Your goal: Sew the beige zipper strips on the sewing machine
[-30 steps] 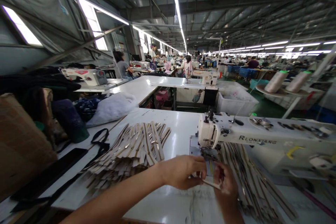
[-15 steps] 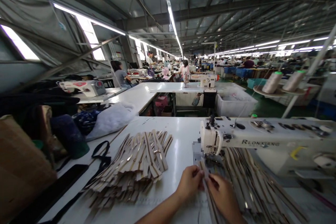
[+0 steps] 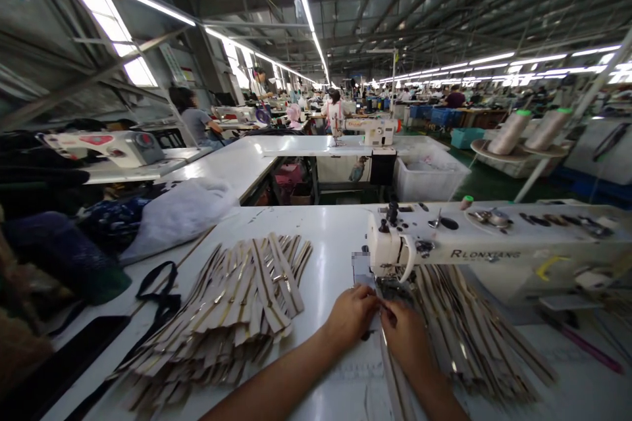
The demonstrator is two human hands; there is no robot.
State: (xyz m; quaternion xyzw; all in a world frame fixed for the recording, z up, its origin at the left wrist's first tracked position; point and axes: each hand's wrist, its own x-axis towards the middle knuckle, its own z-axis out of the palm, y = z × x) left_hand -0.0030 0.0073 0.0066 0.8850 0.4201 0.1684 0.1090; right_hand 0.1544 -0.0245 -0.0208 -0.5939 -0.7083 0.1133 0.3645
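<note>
Sewing machine (image 3: 444, 250), lettered RLONXIANG, on a white desk (image 3: 316, 263); I take my bearings from it. Worker's bare hands just in front of its needle end. Left hand (image 3: 353, 316) and right hand (image 3: 405, 335) turned in toward each other, thumbs and fingers pinching the upper part of one zipper strip (image 3: 395, 385). Fingertips meet or nearly meet; I cannot tell which. Strip is pale with darker lines along it, running from the fingers back toward the worker, in front of the machine's needle end. Whether its tip lies under the machine's foot I cannot tell, the hands cover it. Left of the machine, well apart from it: a thick, fanned heap of zippers (image 3: 237, 316), some metal pulls catching light. Under the machine's arm and spilling toward the worker: a second pile of zippers (image 3: 469, 335), laid roughly lengthwise. Farther left of the machine, beyond the heap: a black strap (image 3: 160, 289), looped at one end, and a white bag (image 3: 182, 217). Behind the machine, to its right: two thread cones (image 3: 511, 133) on a stand. Behind it, to its left: another machine (image 3: 380, 131) and a pale plastic bin (image 3: 432, 177); farther back, a seated person (image 3: 197, 125) in a grey top.
</note>
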